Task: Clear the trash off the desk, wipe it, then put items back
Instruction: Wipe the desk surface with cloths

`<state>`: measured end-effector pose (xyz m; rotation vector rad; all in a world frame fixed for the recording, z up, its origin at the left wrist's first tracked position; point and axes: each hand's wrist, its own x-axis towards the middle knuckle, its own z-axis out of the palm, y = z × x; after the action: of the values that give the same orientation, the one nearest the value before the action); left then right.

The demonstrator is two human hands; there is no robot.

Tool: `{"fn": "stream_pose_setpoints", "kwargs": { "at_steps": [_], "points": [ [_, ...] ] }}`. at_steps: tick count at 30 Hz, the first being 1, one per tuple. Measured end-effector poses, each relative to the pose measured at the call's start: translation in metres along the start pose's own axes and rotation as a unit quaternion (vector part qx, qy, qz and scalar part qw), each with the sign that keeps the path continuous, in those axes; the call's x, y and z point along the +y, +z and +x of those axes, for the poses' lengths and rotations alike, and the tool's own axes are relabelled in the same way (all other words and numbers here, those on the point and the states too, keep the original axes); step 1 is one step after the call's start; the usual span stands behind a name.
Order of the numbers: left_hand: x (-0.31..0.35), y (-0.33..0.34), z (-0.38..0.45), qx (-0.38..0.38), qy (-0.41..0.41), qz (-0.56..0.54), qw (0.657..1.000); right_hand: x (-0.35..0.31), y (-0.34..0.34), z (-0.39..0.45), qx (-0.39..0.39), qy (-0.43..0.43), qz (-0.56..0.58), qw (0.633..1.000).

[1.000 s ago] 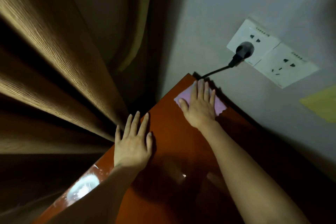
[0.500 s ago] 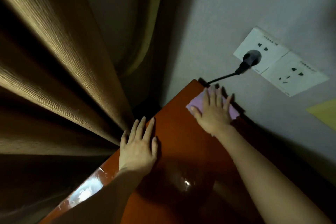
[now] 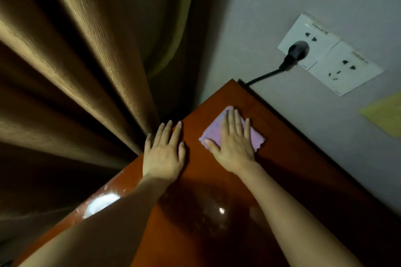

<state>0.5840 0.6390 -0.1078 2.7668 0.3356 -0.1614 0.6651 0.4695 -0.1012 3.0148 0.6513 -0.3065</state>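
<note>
Near the far corner of the counter, below the wall socket, the right hand lies flat on a pink cloth, fingers straight and spread, pressing it down rather than gripping it. The left hand rests open and flat on the counter's edge toward the curtain, holding nothing, and seems to be bracing the body.

The step in hand looks like the wiping. To do it well, I would keep the palm spread so the whole cloth stays in contact, work in overlapping strokes from the socket-side corner back toward the body, and steer clear of the black cable that drops from the plug behind the counter's back edge.

The visible surface is glossy reddish-brown and reflects a light, with pale smears and specks showing in the glare toward the near end. A grey wall runs along the socket side, with a yellow sheet beyond the socket; the room is dim.
</note>
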Motion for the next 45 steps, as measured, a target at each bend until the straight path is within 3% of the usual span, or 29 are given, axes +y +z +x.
{"fn": "stream_pose_setpoints", "kwargs": {
  "at_steps": [6, 11, 15, 17, 20, 24, 30, 35, 38, 42, 45],
  "points": [
    [-0.018, -0.001, -0.041, 0.01, -0.024, 0.016, 1.0, -0.013, -0.012, 0.034, -0.012, 0.119, 0.023, 0.993],
    [-0.031, 0.002, -0.059, 0.003, -0.013, 0.033, 0.999, -0.063, -0.008, 0.033, -0.001, -0.014, -0.013, 1.0],
    [-0.043, 0.003, -0.079, 0.015, -0.011, 0.055, 0.998, -0.057, 0.0, -0.014, -0.016, -0.111, -0.041, 0.993],
    [-0.046, 0.003, -0.085, 0.012, -0.006, 0.052, 0.999, -0.037, 0.002, -0.025, -0.026, -0.082, -0.037, 0.996],
    [-0.047, 0.003, -0.087, 0.02, -0.01, 0.038, 0.999, -0.014, 0.0, -0.019, -0.026, 0.027, -0.031, 0.999],
    [-0.047, 0.004, -0.087, 0.033, -0.01, 0.034, 0.999, -0.041, -0.007, 0.016, -0.017, 0.134, 0.026, 0.991],
    [-0.052, 0.005, -0.097, 0.024, 0.002, 0.048, 0.999, -0.11, 0.002, -0.016, -0.004, -0.056, -0.004, 0.998],
    [-0.073, 0.005, -0.142, 0.017, 0.0, 0.054, 0.998, -0.077, -0.001, -0.068, -0.056, -0.131, -0.05, 0.988],
    [-0.076, 0.001, -0.149, 0.01, -0.019, 0.059, 0.998, -0.065, -0.006, -0.052, -0.062, -0.101, -0.075, 0.99],
    [-0.076, 0.002, -0.15, 0.022, -0.018, 0.061, 0.998, -0.105, 0.002, -0.032, -0.03, 0.005, -0.017, 0.999],
    [-0.078, 0.003, -0.152, 0.024, -0.017, 0.055, 0.998, -0.13, 0.007, -0.042, -0.018, -0.02, -0.018, 0.999]
  ]
}}
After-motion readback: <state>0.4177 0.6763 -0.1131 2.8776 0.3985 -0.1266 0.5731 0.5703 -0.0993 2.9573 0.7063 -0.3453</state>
